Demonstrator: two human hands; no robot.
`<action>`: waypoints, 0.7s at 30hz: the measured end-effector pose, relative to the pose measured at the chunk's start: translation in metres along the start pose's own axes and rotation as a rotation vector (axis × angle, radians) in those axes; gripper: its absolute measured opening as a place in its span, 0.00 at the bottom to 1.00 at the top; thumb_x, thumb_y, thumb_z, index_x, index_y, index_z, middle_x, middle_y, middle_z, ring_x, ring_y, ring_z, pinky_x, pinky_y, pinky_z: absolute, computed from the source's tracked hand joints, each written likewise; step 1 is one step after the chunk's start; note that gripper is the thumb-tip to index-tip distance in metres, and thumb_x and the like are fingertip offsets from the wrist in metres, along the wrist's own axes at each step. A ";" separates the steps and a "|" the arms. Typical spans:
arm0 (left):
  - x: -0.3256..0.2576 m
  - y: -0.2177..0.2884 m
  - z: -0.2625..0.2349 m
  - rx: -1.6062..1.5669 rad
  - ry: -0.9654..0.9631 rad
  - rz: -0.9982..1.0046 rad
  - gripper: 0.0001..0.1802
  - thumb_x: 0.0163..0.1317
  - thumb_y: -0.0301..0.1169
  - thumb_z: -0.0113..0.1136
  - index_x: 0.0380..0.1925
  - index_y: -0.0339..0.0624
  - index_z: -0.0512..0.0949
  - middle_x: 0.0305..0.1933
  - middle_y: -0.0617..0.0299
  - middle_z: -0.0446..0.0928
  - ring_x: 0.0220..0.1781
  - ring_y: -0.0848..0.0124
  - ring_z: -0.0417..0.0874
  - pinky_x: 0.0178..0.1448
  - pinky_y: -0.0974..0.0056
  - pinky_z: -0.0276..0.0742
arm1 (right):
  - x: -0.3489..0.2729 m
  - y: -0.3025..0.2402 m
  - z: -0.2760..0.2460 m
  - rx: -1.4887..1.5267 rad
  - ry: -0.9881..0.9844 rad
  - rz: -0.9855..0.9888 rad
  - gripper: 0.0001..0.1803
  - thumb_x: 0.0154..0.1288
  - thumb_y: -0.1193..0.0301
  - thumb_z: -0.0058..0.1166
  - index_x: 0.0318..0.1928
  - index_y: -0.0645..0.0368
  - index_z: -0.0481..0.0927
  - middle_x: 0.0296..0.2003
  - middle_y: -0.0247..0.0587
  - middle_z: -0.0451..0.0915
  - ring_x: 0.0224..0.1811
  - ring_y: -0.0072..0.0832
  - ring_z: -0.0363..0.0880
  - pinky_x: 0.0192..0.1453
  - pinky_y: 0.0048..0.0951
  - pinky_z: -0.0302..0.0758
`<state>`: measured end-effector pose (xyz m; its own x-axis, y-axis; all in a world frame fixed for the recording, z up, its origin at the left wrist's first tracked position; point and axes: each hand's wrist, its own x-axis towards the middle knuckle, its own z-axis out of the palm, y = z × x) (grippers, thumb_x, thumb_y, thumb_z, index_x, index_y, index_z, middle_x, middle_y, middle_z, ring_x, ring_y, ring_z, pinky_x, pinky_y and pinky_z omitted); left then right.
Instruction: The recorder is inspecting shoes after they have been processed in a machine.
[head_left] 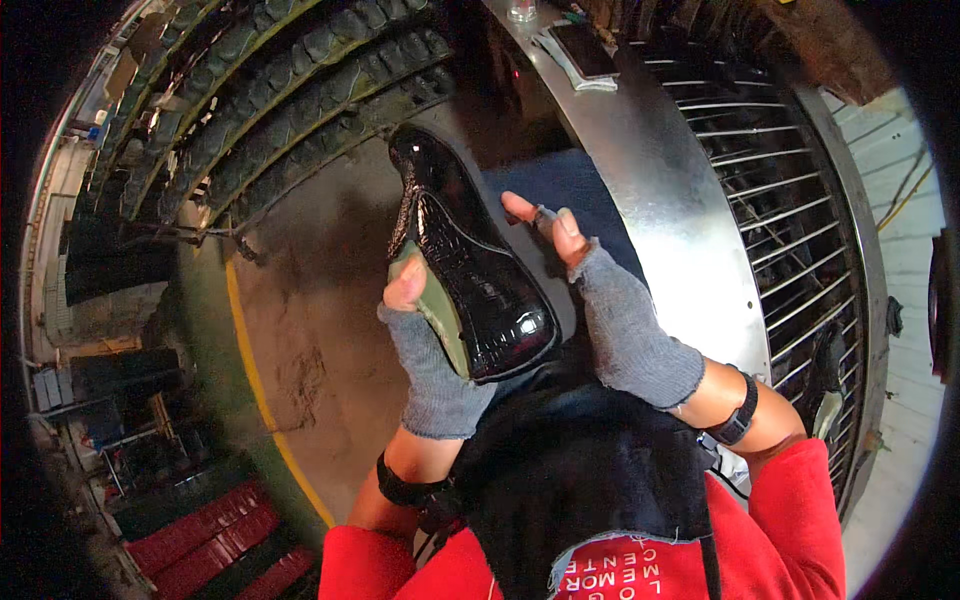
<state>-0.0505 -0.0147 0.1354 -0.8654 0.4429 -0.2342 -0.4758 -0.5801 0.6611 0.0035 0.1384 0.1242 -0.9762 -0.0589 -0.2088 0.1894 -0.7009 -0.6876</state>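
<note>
The left hand (432,345) (in a grey fingerless glove) is gripping a glossy black shoe (468,270) from below, thumb lying along its pale green sole edge, toe pointing far and slightly left. The right hand (610,310), gloved the same, is hovering just right of the shoe, wrist bent, fingers (545,220) pinching a small dark object too small to identify. A curved metal surface (670,200) is running along the right.

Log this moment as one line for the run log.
left hand: grips glossy black shoe | right hand: beside shoe, pinching small dark item | metal bench at right
</note>
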 end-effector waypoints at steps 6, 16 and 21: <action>-0.017 0.003 0.014 0.118 -0.150 -0.012 0.42 0.72 0.59 0.55 0.73 0.37 0.67 0.70 0.50 0.76 0.69 0.57 0.80 0.74 0.53 0.77 | -0.005 -0.007 -0.012 -0.089 0.019 0.001 0.41 0.85 0.46 0.47 0.82 0.62 0.60 0.71 0.36 0.73 0.72 0.22 0.69 0.77 0.27 0.65; 0.024 -0.035 0.014 0.739 -0.500 0.002 0.36 0.82 0.57 0.49 0.70 0.34 0.76 0.64 0.54 0.82 0.59 0.64 0.83 0.63 0.59 0.78 | -0.069 -0.075 -0.122 0.050 0.308 0.024 0.33 0.75 0.55 0.63 0.70 0.65 0.75 0.55 0.44 0.87 0.47 0.30 0.90 0.53 0.31 0.87; 0.021 -0.026 -0.057 1.570 -0.369 0.349 0.10 0.75 0.33 0.62 0.48 0.37 0.81 0.39 0.52 0.85 0.38 0.57 0.87 0.43 0.57 0.81 | -0.199 -0.112 -0.257 -0.582 0.873 -0.109 0.18 0.73 0.57 0.63 0.50 0.60 0.84 0.40 0.32 0.85 0.39 0.23 0.81 0.46 0.30 0.79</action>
<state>-0.0652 -0.0294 0.0729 -0.6987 0.7096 0.0910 0.5341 0.4329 0.7261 0.2037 0.4113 0.0639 -0.6203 0.6780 -0.3945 0.3525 -0.2084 -0.9123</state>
